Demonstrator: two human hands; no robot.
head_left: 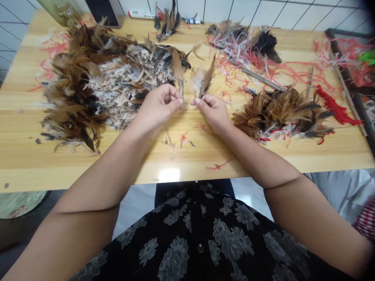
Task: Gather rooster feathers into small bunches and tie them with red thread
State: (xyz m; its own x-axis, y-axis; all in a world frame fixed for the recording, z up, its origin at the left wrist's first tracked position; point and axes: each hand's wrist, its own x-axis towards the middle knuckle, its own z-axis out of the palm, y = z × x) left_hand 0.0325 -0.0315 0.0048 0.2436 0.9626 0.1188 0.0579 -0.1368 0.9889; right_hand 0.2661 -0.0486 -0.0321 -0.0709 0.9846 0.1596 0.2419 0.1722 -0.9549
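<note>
My left hand [164, 102] pinches the lower end of a brown feather [177, 68], which stands upright between thumb and fingers. A short way to the right, my right hand [213, 111] pinches a few feathers [203, 81], brown and dark with white fluff at the base. The two hands are apart, above the middle of the wooden table. Left of my left hand lies a large pile of brown, black and whitish feathers [117, 86]. Beyond my right forearm sits a row of bundled brown feathers [281, 111] with red ties along the lower edge.
Pink and white plastic strings [249, 50] lie tangled at the back right with a thin stick [260, 78]. Red ties [336, 106] lie near a dark-framed tray [348, 89]. A marker [142, 15] and a small feather bunch [167, 23] are by the tiled wall.
</note>
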